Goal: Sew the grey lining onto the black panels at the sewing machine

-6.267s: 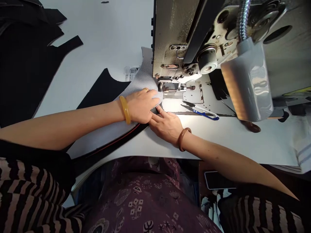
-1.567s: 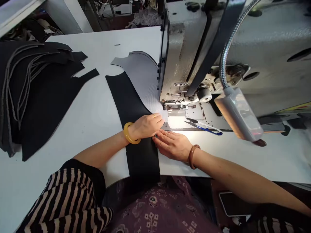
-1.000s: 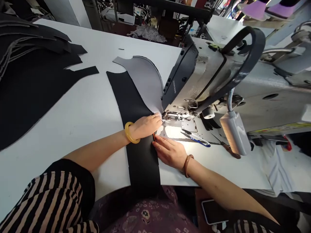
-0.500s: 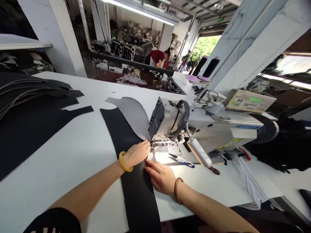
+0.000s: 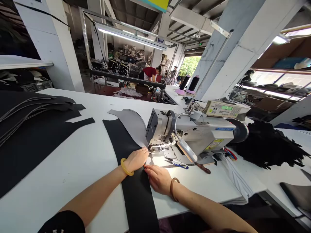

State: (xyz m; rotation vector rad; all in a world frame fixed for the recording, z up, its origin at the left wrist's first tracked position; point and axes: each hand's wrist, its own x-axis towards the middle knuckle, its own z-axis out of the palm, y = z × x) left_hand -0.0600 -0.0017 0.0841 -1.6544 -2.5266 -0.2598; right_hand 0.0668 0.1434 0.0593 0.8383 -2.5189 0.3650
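A long black leather-like piece [image 5: 138, 197] runs along the table past the sewing machine [image 5: 179, 129], with a grey curved piece [image 5: 134, 126] beside it reaching the needle area. My left hand [image 5: 137, 159], wearing a yellow bangle, presses its closed fingers on the black piece by the presser foot [image 5: 155, 149]. At that piece's right edge, my right hand [image 5: 159, 178], with a brown bangle, has its thumb and fingers closed. A small red-orange bit [image 5: 144, 166] shows between the hands; what it is I cannot make out. Thread snips [image 5: 177, 162] with blue handles lie on the machine bed.
Stacked black cut pieces [image 5: 43, 129] cover the table's left side. A wooden-handled tool [image 5: 202, 168] and white striped cloth [image 5: 236, 181] lie right of the machine. Thread cones [image 5: 193, 84] stand behind it. Further right is a black heap [image 5: 269, 145]. A person [image 5: 149, 72] bends over in the background.
The view has tilted up and turned right, showing more of the ceiling and the black heap. Both hands keep nearly the same place by the needle area.
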